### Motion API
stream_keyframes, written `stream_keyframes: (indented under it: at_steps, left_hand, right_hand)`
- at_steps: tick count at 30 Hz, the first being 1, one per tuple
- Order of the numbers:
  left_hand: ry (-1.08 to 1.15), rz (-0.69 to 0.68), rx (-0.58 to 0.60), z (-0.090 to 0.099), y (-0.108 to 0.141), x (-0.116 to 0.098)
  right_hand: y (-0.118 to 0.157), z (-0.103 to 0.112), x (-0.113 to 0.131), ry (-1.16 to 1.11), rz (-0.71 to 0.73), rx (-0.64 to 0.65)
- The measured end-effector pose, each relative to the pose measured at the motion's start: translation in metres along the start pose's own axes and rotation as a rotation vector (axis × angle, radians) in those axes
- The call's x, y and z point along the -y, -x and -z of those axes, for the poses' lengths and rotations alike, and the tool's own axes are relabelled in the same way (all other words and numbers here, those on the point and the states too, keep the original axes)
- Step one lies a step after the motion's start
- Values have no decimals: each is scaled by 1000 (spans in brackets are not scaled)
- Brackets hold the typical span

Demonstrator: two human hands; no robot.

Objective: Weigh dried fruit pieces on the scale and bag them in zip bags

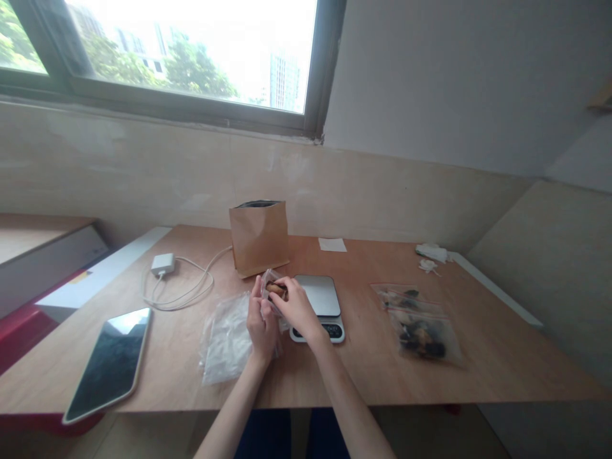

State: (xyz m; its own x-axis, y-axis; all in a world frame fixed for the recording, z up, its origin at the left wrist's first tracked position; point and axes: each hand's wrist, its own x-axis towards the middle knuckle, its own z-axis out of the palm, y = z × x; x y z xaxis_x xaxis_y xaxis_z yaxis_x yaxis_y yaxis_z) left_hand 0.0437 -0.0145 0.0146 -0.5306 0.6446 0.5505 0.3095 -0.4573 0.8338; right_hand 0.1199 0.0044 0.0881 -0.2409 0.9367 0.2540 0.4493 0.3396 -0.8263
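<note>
My left hand grips a small clear plastic zip bag in front of the kitchen scale. At the bag's mouth, the fingers of my right hand are closed on brown dried pieces, whose exact kind I cannot make out. The digital kitchen scale, with a bare metal plate and a dark display, sits just right of and partly behind my right hand. Under and left of my left hand lies a stack of clear plastic bags. An upright brown paper bag stands open behind my hands.
Two zip bags with dark dried pieces lie on the right of the wooden table. A tablet rests at the left edge, near a white charger with its cable. White paper and crumpled tissue lie at the back.
</note>
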Motion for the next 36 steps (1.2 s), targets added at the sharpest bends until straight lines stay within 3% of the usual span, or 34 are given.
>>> stream_keyframes:
  at_steps: [14,25,33,36]
  left_hand:
    - [-9,52,-40,-1,-2,-1]
    - [-38,52,-42,0,-3,0]
    - [-20,59,-48,-1,-3,-2]
    - [-23,60,-54,-1,-3,-4]
  right_hand:
    - [-4,10,7,-62,46,-252]
    - [-5,1,-5,-137,-76,-277]
    - [5,10,-4,-29,103,-138]
    - [10,13,-3,-6,124,-163]
